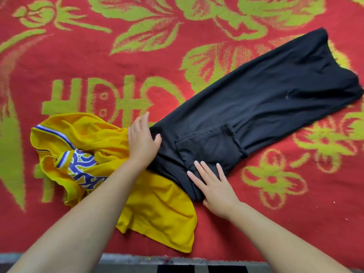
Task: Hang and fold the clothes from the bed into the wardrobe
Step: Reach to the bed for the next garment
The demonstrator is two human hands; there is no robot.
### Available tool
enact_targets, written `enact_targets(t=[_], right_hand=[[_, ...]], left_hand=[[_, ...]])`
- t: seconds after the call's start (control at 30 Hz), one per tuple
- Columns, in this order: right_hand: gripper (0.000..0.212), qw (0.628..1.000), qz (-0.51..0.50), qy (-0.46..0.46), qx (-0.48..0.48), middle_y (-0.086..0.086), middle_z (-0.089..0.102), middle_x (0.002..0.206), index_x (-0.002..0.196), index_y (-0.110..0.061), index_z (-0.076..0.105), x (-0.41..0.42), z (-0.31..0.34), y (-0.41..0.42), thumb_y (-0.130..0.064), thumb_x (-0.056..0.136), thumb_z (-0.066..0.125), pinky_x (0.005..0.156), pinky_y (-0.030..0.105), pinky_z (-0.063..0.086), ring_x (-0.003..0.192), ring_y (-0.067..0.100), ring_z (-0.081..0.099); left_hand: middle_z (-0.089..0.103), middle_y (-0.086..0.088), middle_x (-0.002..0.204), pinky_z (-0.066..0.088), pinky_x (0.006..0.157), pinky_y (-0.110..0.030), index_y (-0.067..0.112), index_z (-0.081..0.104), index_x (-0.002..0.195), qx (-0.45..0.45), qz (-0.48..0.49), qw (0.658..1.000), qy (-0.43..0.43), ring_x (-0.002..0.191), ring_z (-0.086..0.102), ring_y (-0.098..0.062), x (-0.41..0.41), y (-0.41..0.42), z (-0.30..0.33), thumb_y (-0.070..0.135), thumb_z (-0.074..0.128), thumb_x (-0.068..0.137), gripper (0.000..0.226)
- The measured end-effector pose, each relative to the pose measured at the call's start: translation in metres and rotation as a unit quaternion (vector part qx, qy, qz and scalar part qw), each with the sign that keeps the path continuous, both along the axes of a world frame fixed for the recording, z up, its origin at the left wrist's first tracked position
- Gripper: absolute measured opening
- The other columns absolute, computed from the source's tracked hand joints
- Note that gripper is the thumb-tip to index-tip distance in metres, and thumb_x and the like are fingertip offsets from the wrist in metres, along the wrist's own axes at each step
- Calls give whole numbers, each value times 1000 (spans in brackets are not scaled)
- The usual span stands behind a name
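A pair of black trousers lies folded lengthwise on the bed, running from the upper right down to the middle, with a back pocket showing near its lower end. My left hand rests flat on the trousers' waist end at its left edge, fingers straight. My right hand presses flat on the lower edge of the waist, just below the pocket. A crumpled yellow jersey with blue and white trim lies to the left, partly under the trousers and under my left forearm.
The bed is covered by a red blanket with green floral patterns. Its near edge runs along the bottom of the view, with a grey and dark strip below it.
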State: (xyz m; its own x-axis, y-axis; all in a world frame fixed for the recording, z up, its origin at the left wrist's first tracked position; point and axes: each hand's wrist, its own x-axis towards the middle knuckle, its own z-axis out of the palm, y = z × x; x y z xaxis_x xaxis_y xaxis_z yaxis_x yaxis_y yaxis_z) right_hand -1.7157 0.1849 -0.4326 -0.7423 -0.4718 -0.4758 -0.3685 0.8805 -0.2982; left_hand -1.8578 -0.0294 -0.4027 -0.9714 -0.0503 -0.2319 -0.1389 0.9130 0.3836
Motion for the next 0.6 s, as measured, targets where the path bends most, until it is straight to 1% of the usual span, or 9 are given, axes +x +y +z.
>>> enact_targets(t=[0.07,0.13,0.2,0.27,0.33,0.4,0.5,0.57,0.6], right_hand=[[90,999,-22,27,-8,7,5,160,152,-29,21,-3,2,-8,-17,75,68,113,59,4,147,26,7],[88,996,-66,49,-29,8,37,151,143,-25,44,-1,3,-12,-8,63,75,110,57,25,139,25,35],[88,985,-127,34,-115,3,33,154,149,-24,32,-2,3,-11,1,70,64,118,46,7,144,19,26],[82,945,-218,-52,-239,-4,34,153,151,-24,24,-5,8,-5,6,79,50,119,27,-4,144,8,22],[71,887,-303,-72,-342,-8,49,140,144,-21,37,-10,18,4,8,81,48,114,12,13,131,-3,37],[58,810,-409,-45,-417,-16,62,118,126,-27,52,-14,29,11,11,81,52,97,3,31,111,-11,52],[37,657,-613,32,-438,-21,61,97,100,-33,52,-26,35,25,2,88,59,82,2,36,93,-2,56],[23,569,-708,72,-412,-18,59,98,102,-28,52,-39,33,43,-9,91,58,80,7,37,98,6,55],[22,546,-733,78,-398,-15,58,100,109,-25,51,-47,31,55,-13,92,57,83,12,37,101,9,55]], left_hand=[[47,-13,137,31,108,-45,13,29,146,-66,-17,989,-134,129,42,-32,-25,-16,-11,29,67,85,73],[60,-12,121,44,94,-39,14,46,130,-48,-54,969,-236,113,55,-31,-38,-30,-12,28,67,87,50],[68,-4,100,49,77,-31,15,62,104,36,-72,956,-282,96,64,-24,-47,-42,-2,21,63,91,14],[71,4,85,50,62,-23,18,67,86,143,-30,940,-307,79,67,-12,-61,-46,18,18,60,93,10],[70,4,84,50,58,-19,15,65,88,230,17,909,-347,72,66,-5,-83,-42,43,18,60,93,8],[69,-2,88,51,58,-20,10,64,96,270,25,876,-399,73,64,-9,-104,-21,65,20,59,93,11],[64,0,76,50,53,-20,14,61,87,317,80,871,-366,60,61,-8,-131,40,85,25,59,92,13],[62,1,70,52,55,-22,14,57,86,408,140,840,-328,58,61,-10,-145,90,89,26,52,97,17],[61,0,73,53,59,-24,13,56,89,448,169,823,-306,61,60,-12,-149,113,88,26,47,99,19]])
